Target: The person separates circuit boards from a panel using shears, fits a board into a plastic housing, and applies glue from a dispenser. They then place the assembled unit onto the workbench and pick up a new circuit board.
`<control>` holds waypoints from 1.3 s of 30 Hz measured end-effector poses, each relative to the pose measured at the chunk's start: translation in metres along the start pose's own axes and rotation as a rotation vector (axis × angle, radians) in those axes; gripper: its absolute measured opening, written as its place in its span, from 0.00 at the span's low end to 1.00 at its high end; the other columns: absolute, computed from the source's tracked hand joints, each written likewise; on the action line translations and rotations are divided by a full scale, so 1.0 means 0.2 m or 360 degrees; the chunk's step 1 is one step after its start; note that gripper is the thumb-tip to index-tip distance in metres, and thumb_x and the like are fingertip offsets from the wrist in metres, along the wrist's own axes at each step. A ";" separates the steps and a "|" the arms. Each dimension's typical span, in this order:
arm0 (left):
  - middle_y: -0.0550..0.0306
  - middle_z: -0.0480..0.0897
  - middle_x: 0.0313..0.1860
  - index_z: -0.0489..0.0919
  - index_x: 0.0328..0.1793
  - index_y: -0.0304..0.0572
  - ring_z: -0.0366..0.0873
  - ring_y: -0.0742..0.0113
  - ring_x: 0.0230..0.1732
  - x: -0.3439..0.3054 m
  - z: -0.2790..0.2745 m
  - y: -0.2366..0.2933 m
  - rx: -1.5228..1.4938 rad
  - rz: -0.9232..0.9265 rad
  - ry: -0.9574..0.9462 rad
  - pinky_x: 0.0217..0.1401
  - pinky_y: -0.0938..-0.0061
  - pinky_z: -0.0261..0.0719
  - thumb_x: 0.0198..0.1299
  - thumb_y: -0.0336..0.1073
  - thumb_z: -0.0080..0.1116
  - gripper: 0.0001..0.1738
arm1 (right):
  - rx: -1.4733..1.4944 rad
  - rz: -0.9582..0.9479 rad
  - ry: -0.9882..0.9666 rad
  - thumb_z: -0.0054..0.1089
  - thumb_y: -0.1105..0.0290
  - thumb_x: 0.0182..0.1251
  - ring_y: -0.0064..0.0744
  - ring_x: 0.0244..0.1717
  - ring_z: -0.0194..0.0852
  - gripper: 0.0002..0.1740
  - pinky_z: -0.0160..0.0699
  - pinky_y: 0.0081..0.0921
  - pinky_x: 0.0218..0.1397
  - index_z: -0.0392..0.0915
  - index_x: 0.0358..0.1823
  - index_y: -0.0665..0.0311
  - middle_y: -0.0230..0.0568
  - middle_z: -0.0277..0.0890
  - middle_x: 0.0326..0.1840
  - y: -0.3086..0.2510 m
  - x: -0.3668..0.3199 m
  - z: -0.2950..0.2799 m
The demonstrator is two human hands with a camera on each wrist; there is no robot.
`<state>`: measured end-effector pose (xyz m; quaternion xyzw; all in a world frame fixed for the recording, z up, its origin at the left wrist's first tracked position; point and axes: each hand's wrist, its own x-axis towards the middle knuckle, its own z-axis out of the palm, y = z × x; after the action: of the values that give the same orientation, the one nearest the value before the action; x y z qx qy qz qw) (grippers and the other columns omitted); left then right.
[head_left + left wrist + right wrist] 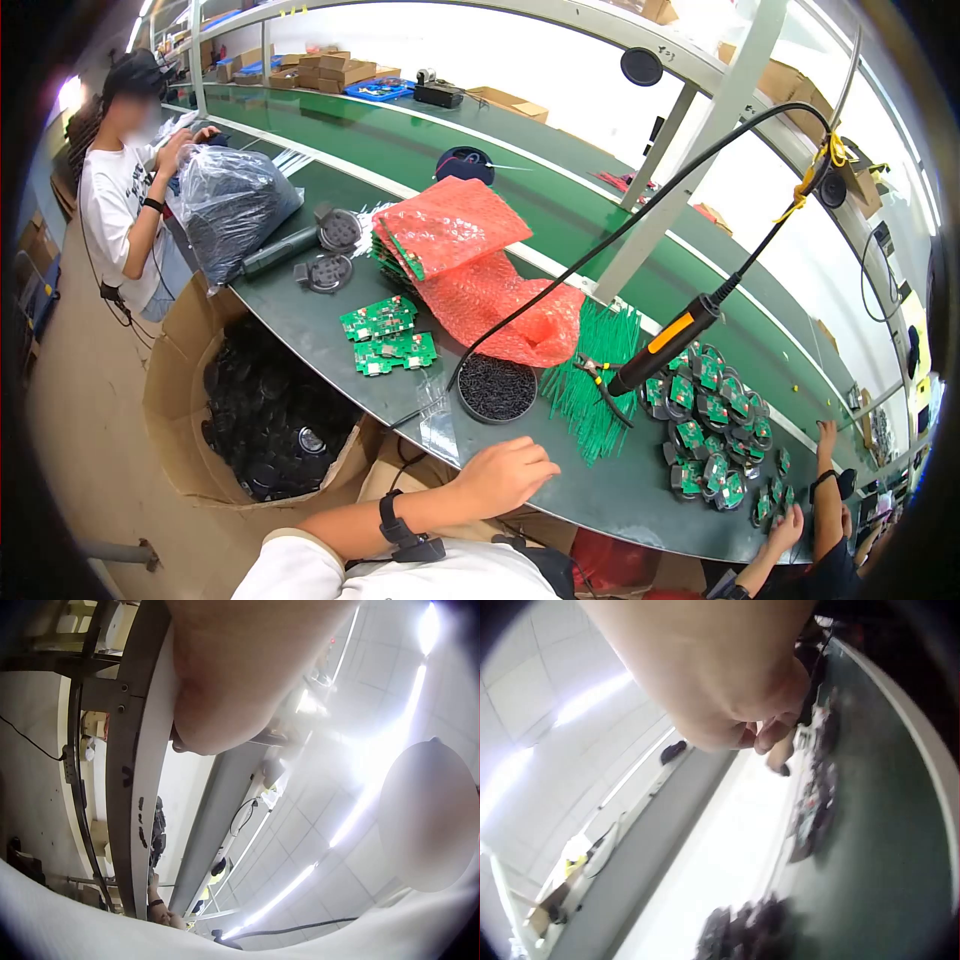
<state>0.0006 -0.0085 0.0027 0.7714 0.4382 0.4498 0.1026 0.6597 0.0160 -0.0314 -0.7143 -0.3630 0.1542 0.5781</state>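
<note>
My left hand (505,478) lies over the front edge of the dark green table, fingers loosely curled, holding nothing that shows. A round dish of small black screws (497,388) stands just beyond it. Far to the right, my right hand (787,528) reaches to a few small pieces with green circuit boards (770,500). In the right wrist view the fingers of my right hand (757,727) are bent with their tips close together; I cannot tell whether they hold anything. Several round black housings with green boards (710,420) are heaped left of that hand.
An electric screwdriver (665,345) hangs on its cable over green strips (590,400). Red bubble wrap (500,300) and circuit boards (395,350) lie left of the dish. A carton (180,430) of black parts stands below. Another person (125,190) handles a bag; another's arm (828,500) reaches in right.
</note>
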 end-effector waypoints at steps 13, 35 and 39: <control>0.57 0.83 0.37 0.86 0.43 0.43 0.80 0.55 0.39 0.02 0.01 0.01 0.0030 0.0005 -0.0023 0.42 0.65 0.81 0.54 0.28 0.69 0.10 | -0.0482 -0.1127 -0.1542 0.67 0.69 0.65 0.33 0.28 0.82 0.10 0.79 0.31 0.34 0.83 0.40 0.69 0.42 0.84 0.29 -1.33 -0.78 1.53; 0.57 0.82 0.33 0.86 0.42 0.42 0.79 0.55 0.36 0.02 -0.02 0.00 -0.0005 0.0086 -0.0041 0.40 0.64 0.81 0.54 0.28 0.69 0.09 | -0.0705 -0.1185 -0.1502 0.67 0.63 0.69 0.48 0.34 0.81 0.14 0.78 0.41 0.39 0.80 0.39 0.69 0.50 0.82 0.32 -1.47 -0.64 1.95; 0.56 0.82 0.31 0.86 0.42 0.42 0.79 0.54 0.35 0.03 -0.03 -0.02 -0.0181 0.0058 -0.0023 0.39 0.63 0.80 0.56 0.28 0.69 0.08 | -0.0752 -0.1243 -0.1702 0.67 0.64 0.68 0.47 0.34 0.81 0.13 0.77 0.40 0.39 0.80 0.40 0.70 0.50 0.82 0.31 -1.47 -0.55 1.95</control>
<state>-0.0041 -0.0033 0.0075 0.7754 0.3972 0.4701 0.1412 0.2343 0.2388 0.1116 -0.4644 -0.8512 0.1824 0.1627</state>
